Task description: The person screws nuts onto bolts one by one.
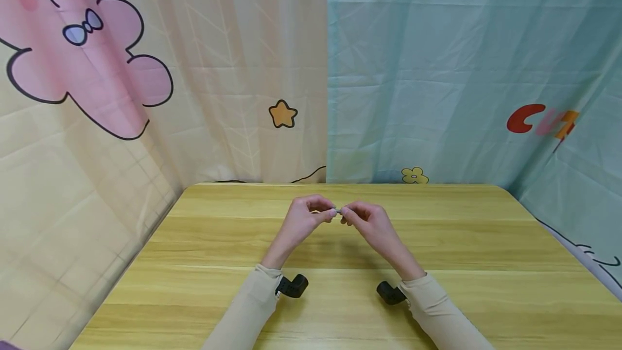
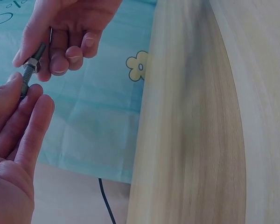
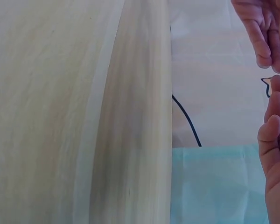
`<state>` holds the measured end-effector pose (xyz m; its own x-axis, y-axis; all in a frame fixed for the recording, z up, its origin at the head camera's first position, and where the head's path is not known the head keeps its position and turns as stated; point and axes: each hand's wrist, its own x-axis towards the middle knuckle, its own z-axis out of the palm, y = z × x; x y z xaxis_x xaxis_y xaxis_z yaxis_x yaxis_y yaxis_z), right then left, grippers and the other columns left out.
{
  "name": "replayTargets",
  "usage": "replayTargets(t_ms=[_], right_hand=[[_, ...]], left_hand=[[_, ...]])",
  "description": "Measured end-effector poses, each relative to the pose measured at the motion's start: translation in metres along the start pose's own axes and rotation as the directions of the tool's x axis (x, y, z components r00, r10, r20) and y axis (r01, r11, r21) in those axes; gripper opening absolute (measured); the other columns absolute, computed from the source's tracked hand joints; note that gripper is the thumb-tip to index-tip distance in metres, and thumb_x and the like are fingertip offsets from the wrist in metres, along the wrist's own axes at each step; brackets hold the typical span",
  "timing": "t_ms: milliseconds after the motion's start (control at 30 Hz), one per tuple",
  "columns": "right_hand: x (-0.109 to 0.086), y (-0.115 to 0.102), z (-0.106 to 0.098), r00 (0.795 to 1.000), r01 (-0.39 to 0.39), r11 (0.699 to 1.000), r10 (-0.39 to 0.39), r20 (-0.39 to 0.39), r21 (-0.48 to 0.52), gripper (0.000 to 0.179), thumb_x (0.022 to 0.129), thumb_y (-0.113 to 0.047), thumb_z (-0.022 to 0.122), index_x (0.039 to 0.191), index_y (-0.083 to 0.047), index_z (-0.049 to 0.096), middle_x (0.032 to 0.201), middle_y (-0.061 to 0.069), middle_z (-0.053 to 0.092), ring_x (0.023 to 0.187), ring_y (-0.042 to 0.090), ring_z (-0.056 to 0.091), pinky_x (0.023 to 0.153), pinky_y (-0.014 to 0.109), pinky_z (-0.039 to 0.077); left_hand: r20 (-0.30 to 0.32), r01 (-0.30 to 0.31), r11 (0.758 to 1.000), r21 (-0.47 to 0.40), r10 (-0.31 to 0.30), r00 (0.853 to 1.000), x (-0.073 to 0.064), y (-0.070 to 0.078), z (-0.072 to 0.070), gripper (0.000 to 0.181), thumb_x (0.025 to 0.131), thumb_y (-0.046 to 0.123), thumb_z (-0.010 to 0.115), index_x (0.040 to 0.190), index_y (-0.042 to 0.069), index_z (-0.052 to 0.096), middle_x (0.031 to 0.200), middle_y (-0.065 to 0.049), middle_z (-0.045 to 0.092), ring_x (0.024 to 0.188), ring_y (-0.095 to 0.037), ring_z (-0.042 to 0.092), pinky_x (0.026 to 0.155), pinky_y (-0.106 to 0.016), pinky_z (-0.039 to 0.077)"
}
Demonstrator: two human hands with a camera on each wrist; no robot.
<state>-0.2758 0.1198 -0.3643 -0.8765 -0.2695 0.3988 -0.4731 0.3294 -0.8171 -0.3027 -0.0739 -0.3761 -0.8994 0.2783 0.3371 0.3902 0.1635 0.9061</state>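
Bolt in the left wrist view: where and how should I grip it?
Probably the lower end of the bolt, from the side of the left hand, pinched across its thickness. It is slim and straight, and the nut sits toward the upper end, by the right hand.

left sleeve (image 1: 243, 312) showing plain beige; right sleeve (image 1: 447, 312) matching, wrinkling lightly; black, rounded left wrist camera (image 1: 295, 286) jutting from inner side; right wrist camera (image 1: 389, 292) looking equally black, stubby.

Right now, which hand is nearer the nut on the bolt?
The right hand, beside the nut; the left hand pinches the other end of the bolt.
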Motion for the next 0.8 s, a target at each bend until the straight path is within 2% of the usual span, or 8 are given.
replayTargets(t_ms=[133,267,367,467,567,633,800], right_hand=[[-0.003,-0.007,0.000,1.000,-0.023,1.000,0.022,-0.017,-0.015,0.022,0.101,-0.020,0.058,0.103,-0.002,0.071,0.089,0.011,0.069,0.083,0.026,0.062,0.068,0.032,0.050],[-0.004,-0.007,-0.002,1.000,0.005,1.000,-0.005,-0.013,0.009,0.024,0.100,-0.018,0.059,0.116,-0.001,0.067,0.103,0.011,0.068,0.095,0.024,0.062,0.078,0.035,0.052],[-0.003,-0.004,-0.003,0.998,0.062,0.997,-0.062,0.001,0.040,0.024,0.096,-0.009,0.064,0.118,0.000,0.064,0.112,0.014,0.066,0.103,0.027,0.061,0.084,0.035,0.051],[0.000,0.006,-0.002,0.993,0.116,0.991,-0.116,0.005,0.068,0.022,0.093,-0.001,0.066,0.114,0.002,0.064,0.111,0.016,0.065,0.103,0.031,0.061,0.083,0.035,0.051],[0.004,0.020,0.000,0.988,0.152,0.986,-0.152,-0.002,0.074,0.019,0.092,0.001,0.066,0.112,0.001,0.065,0.107,0.014,0.065,0.099,0.031,0.061,0.081,0.034,0.051],[0.007,0.030,0.001,0.988,0.152,0.986,-0.152,-0.009,0.071,0.019,0.092,-0.002,0.068,0.111,-0.003,0.066,0.106,0.011,0.066,0.098,0.026,0.062,0.082,0.034,0.052],[0.007,0.034,0.001,0.991,0.135,0.986,-0.135,-0.009,0.093,0.017,0.094,-0.015,0.070,0.109,-0.010,0.068,0.104,0.005,0.068,0.096,0.021,0.065,0.084,0.033,0.054]], left_hand=[[0.000,-0.002,1.000,0.000,0.002,1.000,0.000,-0.001,0.001,0.005,0.088,0.013,0.075,0.091,0.010,0.073,0.085,-0.002,0.072,0.075,-0.020,0.068,0.072,-0.045,0.055],[0.000,-0.002,1.000,-0.009,0.002,1.000,0.000,-0.001,0.001,0.005,0.088,0.012,0.075,0.092,0.009,0.073,0.086,-0.003,0.072,0.076,-0.022,0.068,0.077,-0.057,0.053],[-0.007,0.003,1.000,-0.007,-0.003,1.000,0.000,-0.001,0.001,0.005,0.089,0.012,0.075,0.093,0.009,0.073,0.087,-0.003,0.072,0.077,-0.022,0.069,0.076,-0.052,0.054],[-0.015,0.005,1.000,-0.004,-0.005,1.000,0.000,0.000,0.001,0.006,0.089,0.013,0.075,0.093,0.009,0.073,0.088,-0.003,0.072,0.078,-0.023,0.069,0.075,-0.046,0.055],[-0.015,-0.001,1.000,-0.012,0.000,1.000,0.000,0.001,0.000,0.006,0.089,0.013,0.074,0.092,0.008,0.073,0.088,-0.004,0.072,0.080,-0.027,0.070,0.077,-0.046,0.056],[-0.013,-0.007,1.000,-0.019,0.006,1.000,0.001,0.001,0.000,0.006,0.089,0.012,0.074,0.092,0.007,0.073,0.088,-0.004,0.072,0.080,-0.029,0.070,0.078,-0.047,0.055],[-0.014,-0.016,1.000,-0.020,0.015,1.000,0.001,0.002,0.000,0.006,0.090,0.011,0.074,0.092,0.005,0.073,0.087,-0.005,0.071,0.079,-0.028,0.070,0.078,-0.043,0.056]])
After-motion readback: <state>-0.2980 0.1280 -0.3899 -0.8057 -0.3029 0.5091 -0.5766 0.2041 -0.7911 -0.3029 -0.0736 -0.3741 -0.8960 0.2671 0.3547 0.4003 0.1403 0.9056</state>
